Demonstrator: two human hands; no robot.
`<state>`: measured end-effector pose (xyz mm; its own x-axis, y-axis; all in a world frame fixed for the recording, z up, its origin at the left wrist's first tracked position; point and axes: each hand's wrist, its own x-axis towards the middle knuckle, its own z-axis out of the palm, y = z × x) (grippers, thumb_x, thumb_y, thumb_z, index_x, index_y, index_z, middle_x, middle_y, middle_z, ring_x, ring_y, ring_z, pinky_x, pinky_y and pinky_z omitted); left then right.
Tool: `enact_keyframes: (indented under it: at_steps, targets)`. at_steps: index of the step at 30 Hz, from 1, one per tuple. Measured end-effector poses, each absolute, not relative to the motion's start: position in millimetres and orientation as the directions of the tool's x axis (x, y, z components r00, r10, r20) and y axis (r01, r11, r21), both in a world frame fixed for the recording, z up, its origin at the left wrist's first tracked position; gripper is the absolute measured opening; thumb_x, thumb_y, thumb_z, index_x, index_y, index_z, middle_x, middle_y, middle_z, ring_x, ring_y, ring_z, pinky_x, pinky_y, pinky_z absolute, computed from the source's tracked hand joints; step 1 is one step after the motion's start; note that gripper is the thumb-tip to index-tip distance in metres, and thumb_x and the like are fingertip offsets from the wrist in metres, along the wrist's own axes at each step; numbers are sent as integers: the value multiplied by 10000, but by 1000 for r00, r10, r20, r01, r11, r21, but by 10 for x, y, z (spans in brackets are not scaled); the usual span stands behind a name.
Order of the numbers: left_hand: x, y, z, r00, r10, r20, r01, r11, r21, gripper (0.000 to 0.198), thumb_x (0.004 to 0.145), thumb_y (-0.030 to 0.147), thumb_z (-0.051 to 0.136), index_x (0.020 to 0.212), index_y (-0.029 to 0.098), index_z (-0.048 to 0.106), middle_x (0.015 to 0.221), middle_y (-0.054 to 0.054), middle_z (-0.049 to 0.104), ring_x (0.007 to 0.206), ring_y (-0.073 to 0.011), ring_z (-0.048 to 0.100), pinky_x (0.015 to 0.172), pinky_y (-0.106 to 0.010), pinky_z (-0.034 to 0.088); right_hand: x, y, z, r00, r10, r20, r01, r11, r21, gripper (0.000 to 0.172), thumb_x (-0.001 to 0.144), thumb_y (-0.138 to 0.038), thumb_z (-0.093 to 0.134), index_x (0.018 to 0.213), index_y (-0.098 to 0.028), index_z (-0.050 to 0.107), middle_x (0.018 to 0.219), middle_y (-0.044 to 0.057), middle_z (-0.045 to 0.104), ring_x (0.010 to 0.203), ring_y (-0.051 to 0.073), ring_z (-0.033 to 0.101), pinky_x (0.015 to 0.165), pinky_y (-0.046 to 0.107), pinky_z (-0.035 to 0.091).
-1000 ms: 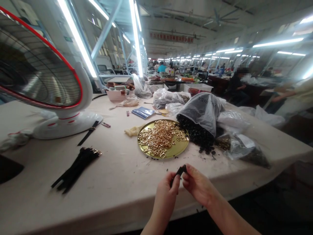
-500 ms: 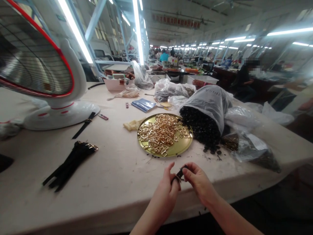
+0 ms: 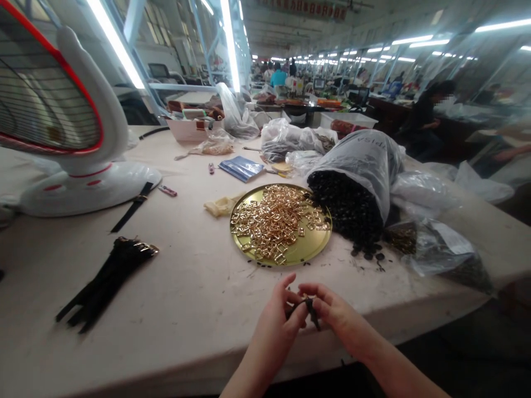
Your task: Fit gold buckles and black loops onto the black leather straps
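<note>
Near the table's front edge, my left hand (image 3: 279, 312) and my right hand (image 3: 334, 315) meet over a short black strap (image 3: 313, 314). The fingers of both are closed on it, and the strap bends downward beside my right fingertips. Whether a buckle sits on it is hidden by my fingers. Just beyond my hands lies a round gold tray (image 3: 317, 243) with a heap of small gold buckles (image 3: 276, 218). To the left rests a bundle of black straps (image 3: 102, 282) with gold buckles at one end, and a single black strap (image 3: 133, 207) lies behind it.
A white fan (image 3: 83, 182) with a red rim stands at the left. Right of the tray, a plastic bag (image 3: 360, 157) spills black discs (image 3: 348, 204). Another clear bag (image 3: 446, 249) lies farther right. A blue packet (image 3: 241, 167) and yellow cloth (image 3: 222, 207) are behind.
The strap's end has gone from pointing up at my right fingers to hanging down. My right fingers have shifted closer to my left. The camera view has moved slightly.
</note>
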<state>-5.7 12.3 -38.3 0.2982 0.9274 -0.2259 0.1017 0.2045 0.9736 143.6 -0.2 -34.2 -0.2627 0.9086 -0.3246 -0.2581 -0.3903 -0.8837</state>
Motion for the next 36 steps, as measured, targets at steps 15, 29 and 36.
enact_keyframes:
  at_steps: [15,29,36]
  targets:
    - [-128,-43,-372,423,865,-269,144,229,963,162,716,182,540,875,150,535,767,-24,622,677,-142,586,616,-249,437,1524,-16,-413,42,992,-116,129,-121,-984,228,716,-338,622,652,-200,454,633,-38,494,586,120,449,571,237,369]
    - [-110,-329,-277,326,917,-229,231,158,960,268,657,192,605,920,169,555,867,-51,651,829,-187,608,739,-292,457,1639,-359,-224,-262,961,-84,227,-24,-974,72,759,-240,552,804,-203,595,628,-28,538,575,122,481,546,229,373]
    - [-100,-421,-233,458,794,-399,216,336,917,157,721,231,510,844,139,537,691,-23,651,566,-131,598,507,-228,429,1647,-499,-163,-197,977,85,427,163,-890,69,755,-170,528,764,-221,573,708,-9,558,672,153,504,615,258,377]
